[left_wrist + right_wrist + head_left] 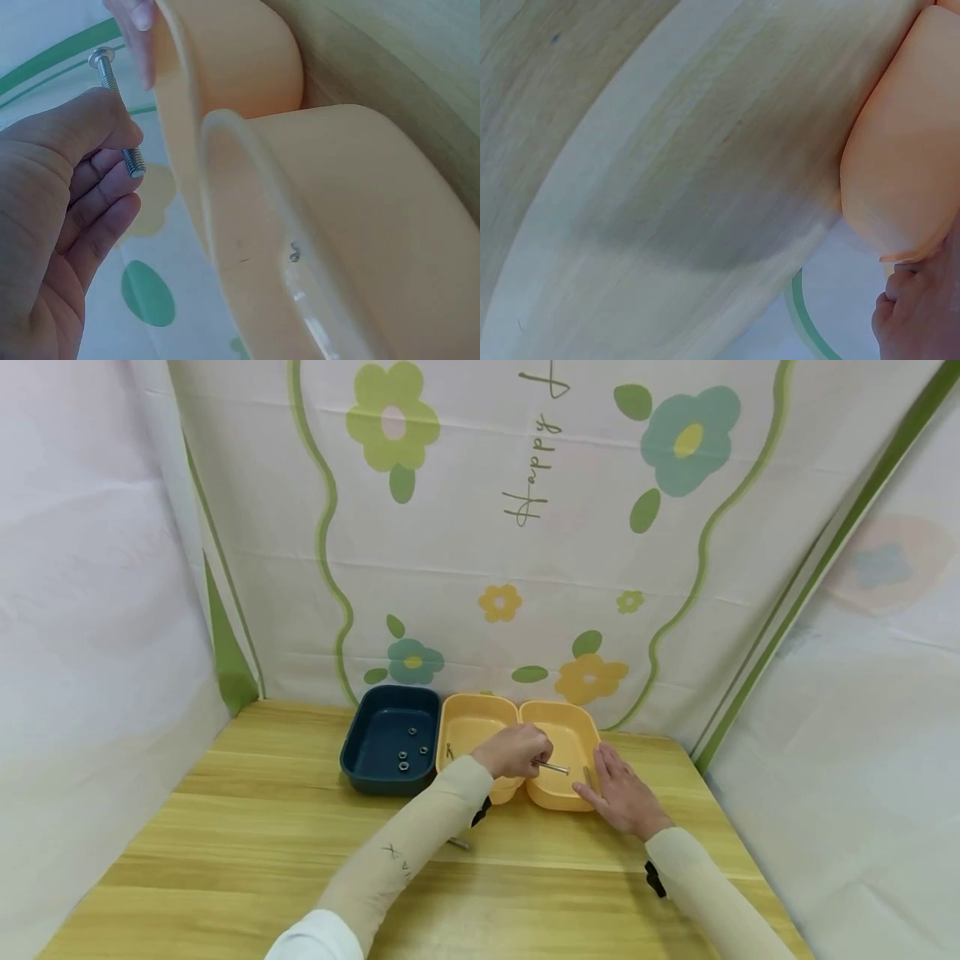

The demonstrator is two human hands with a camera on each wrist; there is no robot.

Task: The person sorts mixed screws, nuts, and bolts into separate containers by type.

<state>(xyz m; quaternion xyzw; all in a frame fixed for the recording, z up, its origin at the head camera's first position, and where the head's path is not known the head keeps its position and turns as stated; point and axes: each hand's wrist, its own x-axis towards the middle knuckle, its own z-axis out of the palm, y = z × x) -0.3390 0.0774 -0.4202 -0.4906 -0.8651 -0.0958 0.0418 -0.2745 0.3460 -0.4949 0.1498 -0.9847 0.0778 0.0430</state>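
My left hand (517, 750) is over the seam between the two yellow bins. It pinches a silver bolt (112, 82) between thumb and fingers; in the left wrist view the flanged head points up and the threaded end down. At the outer side of the right yellow bin (542, 793), my right hand (626, 789) rests against the wall and rim with its fingers extended. Inside that bin, another bolt (588, 777) leans near the right wall. Only the right hand's fingers (900, 292) show at the bin's edge in the right wrist view.
The middle yellow bin (480, 702) holds small screws (450, 750), partly hidden by the left arm. Several nuts (403, 766) lie in the dark blue bin (360, 777) on the left. A metal rod-like piece (459, 843) lies on the wooden table (225, 835) by the left forearm.
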